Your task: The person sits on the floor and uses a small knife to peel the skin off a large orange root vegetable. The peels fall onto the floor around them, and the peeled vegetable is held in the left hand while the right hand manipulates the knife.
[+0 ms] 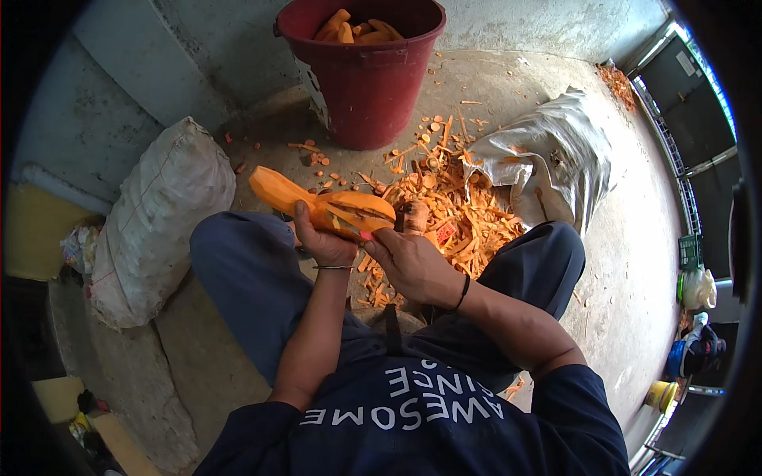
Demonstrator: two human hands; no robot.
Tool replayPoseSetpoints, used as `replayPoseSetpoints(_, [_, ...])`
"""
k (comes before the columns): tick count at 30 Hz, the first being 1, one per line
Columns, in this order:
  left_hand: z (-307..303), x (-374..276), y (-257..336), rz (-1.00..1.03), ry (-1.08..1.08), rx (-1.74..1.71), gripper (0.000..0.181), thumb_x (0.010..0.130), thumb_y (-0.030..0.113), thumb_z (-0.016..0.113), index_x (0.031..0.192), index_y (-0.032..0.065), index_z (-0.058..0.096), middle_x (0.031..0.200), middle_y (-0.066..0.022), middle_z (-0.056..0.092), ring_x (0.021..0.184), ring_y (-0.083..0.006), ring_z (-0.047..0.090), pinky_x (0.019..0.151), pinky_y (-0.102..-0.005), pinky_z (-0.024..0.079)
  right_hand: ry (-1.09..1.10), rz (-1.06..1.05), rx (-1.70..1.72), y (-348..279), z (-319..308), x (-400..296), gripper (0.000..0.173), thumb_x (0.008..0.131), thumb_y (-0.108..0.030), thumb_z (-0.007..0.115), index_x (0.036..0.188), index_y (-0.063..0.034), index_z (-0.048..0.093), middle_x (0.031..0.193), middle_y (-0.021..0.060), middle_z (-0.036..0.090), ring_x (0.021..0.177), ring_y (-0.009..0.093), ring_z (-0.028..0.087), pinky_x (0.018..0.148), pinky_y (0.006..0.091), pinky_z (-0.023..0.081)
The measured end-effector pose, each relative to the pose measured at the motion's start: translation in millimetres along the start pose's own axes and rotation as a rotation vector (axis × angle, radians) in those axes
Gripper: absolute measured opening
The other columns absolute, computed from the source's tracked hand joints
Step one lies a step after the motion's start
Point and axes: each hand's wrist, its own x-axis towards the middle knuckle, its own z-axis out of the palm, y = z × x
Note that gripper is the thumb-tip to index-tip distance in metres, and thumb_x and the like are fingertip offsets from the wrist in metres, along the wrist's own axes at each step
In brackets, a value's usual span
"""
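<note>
A thick, peeled orange carrot [280, 185] lies across my left hand [324, 243], whose fingers support it from below. Dark grooves run along the wide end nearest my right hand. My right hand [417, 265] grips a small bladed tool with a pink part [366, 236] showing at the fingertips. Its blade lies against the underside of the carrot; whether it is a peeler or a knife I cannot tell. Just past my right knuckles is the blunt end of an unpeeled carrot [415, 217]. Beneath both hands spreads a heap of orange peelings [476, 229].
A red plastic bucket [375, 89] with peeled carrots [372, 37] stands by the wall. To the left leans a full white woven sack [166, 220]. A crumpled silvery sack [547, 154] rests beside the peelings. Cut carrot ends [318, 159] are scattered across the concrete floor.
</note>
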Motion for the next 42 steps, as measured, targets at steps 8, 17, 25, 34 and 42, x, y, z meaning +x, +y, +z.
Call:
replayPoseSetpoints(8, [-4,1,-2,0.006,-0.01,-0.007,0.046,0.111,0.054,0.049,0.124,0.0108,0.06,0.114,-0.0078,0.067,0.11,-0.0238,0.069,0.098,-0.0436,0.059,0.032,-0.013,0.003,3,5,3,0.03,0.114,-0.029,0.055,0.115,-0.0003,0.062,0.083,0.028,0.068,0.081,0.049,0.069,0.07,0.0543,0.052])
replayPoseSetpoints(17, [-14,5,-4,-0.011,-0.018,0.023,0.052,0.111,0.058,0.046,0.129,0.0118,0.059,0.117,-0.0111,0.071,0.112,-0.026,0.07,0.098,-0.0446,0.058,0.0,-0.008,-0.014,-1,3,5,0.038,0.114,-0.036,0.05,0.112,-0.0001,0.06,0.084,0.0293,0.072,0.08,0.051,0.072,0.072,0.0599,0.056])
replayPoseSetpoints(25, [-10,4,-4,0.0,0.022,0.043,0.053,0.111,0.06,0.045,0.128,0.0112,0.059,0.115,-0.0113,0.07,0.111,-0.0255,0.07,0.098,-0.0439,0.058,0.009,-0.016,-0.004,-1,4,4,0.036,0.114,-0.036,0.051,0.114,-0.0005,0.059,0.084,0.0295,0.072,0.078,0.051,0.071,0.07,0.0595,0.057])
replayPoseSetpoints(34, [-8,1,-1,0.008,-0.003,0.09,0.055,0.112,0.06,0.044,0.129,0.0095,0.058,0.115,-0.0111,0.069,0.11,-0.0247,0.07,0.097,-0.0426,0.058,-0.02,-0.01,0.013,-3,6,5,0.035,0.114,-0.032,0.05,0.112,0.002,0.058,0.081,0.0296,0.07,0.077,0.051,0.071,0.07,0.06,0.056])
replayPoseSetpoints(42, [-11,5,1,0.072,-0.023,0.182,0.055,0.113,0.059,0.042,0.131,0.0088,0.057,0.118,-0.0113,0.069,0.11,-0.0241,0.069,0.098,-0.0412,0.058,-0.016,0.025,0.116,-9,5,6,0.039,0.115,-0.035,0.051,0.113,0.0022,0.064,0.08,0.0279,0.069,0.081,0.048,0.071,0.071,0.0545,0.053])
